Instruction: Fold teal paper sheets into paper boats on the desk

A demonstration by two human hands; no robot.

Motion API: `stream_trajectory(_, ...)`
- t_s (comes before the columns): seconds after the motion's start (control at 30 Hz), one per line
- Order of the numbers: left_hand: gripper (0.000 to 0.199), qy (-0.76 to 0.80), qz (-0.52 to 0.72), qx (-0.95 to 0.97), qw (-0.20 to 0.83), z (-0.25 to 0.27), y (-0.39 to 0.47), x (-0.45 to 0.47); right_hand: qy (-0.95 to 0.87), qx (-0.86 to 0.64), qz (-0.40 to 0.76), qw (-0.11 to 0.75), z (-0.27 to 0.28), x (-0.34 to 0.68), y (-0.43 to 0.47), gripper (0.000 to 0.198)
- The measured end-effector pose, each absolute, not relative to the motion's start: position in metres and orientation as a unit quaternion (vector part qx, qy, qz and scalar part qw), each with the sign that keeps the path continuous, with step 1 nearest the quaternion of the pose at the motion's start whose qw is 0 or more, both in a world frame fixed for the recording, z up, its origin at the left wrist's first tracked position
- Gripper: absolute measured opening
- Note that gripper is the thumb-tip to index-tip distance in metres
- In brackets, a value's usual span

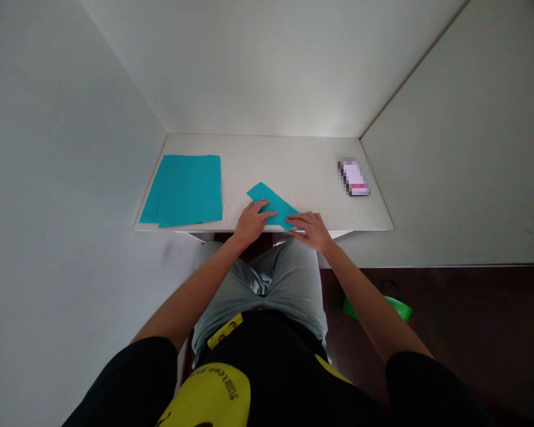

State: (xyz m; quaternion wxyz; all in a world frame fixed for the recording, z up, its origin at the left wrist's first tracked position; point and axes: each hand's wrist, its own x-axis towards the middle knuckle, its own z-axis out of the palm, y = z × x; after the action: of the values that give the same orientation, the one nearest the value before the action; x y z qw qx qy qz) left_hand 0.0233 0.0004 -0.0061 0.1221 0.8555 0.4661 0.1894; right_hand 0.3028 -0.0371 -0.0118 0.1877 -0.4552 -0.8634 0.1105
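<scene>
A folded strip of turquoise paper lies slantwise at the front edge of the white desk, its upper end pointing left and away from me. My left hand rests on the strip's left side with fingers spread and thumb stretched across it, pressing it flat. At the strip's lower right end is my right hand, its fingers on top and the thumb below the corner, which it grips. Part of the strip is covered by my fingers.
Several turquoise sheets are stacked unevenly on the left of the desk. A phone, blurred out, lies at the right. White walls enclose the desk at the back and both sides. Below right, a green bag stands on the dark floor.
</scene>
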Motion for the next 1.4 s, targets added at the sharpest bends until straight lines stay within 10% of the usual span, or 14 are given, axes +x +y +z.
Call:
stream_trajectory(0.5, 0.038, 0.474, 0.195, 0.851, 0.113, 0.001, -0.017, 0.018, -0.771, -0.592, 0.127, 0.196, 0.001, 0.281, -0.013, 0.024)
stream_trajectory(0.9, 0.085, 0.468, 0.165, 0.863, 0.093, 0.004, -0.051, 0.009, -0.815, -0.541, 0.04, 0.204, -0.005, 0.266, -0.022, 0.031)
stream_trajectory(1.4, 0.029, 0.408, 0.206, 0.868, 0.191, -0.001, -0.019, -0.063, -0.805, -0.516, 0.093, 0.276, -0.015, 0.279, -0.045, 0.034)
